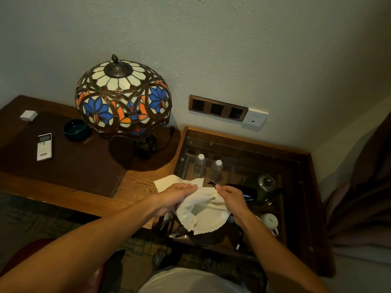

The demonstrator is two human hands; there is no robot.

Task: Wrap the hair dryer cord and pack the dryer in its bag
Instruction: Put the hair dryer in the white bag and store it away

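Observation:
A cream cloth drawstring bag point(203, 214) hangs between both hands above the glass-topped side table, its mouth spread toward me. My left hand point(175, 197) grips the bag's left rim. My right hand point(230, 197) pinches the right rim near the dark drawstring knot point(211, 183). The black hair dryer point(245, 192) lies on the glass just behind my right hand, mostly hidden by it. Its black cord point(239, 233) trails down under my right wrist to a plug near the table's front edge.
A stained-glass lamp point(123, 96) stands on the wooden desk point(135, 180) at left, with a remote point(44, 146), a dark bowl point(75, 130) and a small white box point(28, 115). Two water bottles point(200, 164), a green kettle point(264, 187) and a white cup point(269, 222) crowd the glass table point(304, 187). Wall sockets point(218, 108) sit above.

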